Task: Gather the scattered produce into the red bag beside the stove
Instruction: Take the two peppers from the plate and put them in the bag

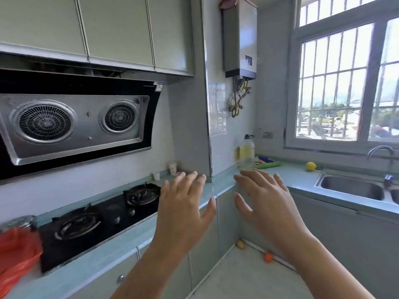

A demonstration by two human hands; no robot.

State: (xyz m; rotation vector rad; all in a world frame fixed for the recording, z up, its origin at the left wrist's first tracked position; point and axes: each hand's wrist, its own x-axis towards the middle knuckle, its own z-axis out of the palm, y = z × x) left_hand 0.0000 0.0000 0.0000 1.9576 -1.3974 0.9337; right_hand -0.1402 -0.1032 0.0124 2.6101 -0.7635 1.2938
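Red bag (17,253) cut off by left edge, hides lower part of metal jar (20,222); sink (356,187) cut off at right; blurred heap (264,159) behind oil bottle (246,153) unidentifiable; pale round piece (240,244) on floor too small to name.

sticker on range hood (159,86) — print blurred, no text readable anywhere

- Bag (17,253): red thin plastic, crumpled and slumped on the counter (298,178) just left of the stove (97,225).
- Lemon (310,166): yellow, on the counter behind the sink's (349,186) left corner.
- Cucumber (268,165): green, lying flat in the counter's back corner.
- Potato (240,244): tan, on the floor (237,277) against the cabinet corner.
- Orange piece (268,257): small, kind unclear, on the floor near the potato.
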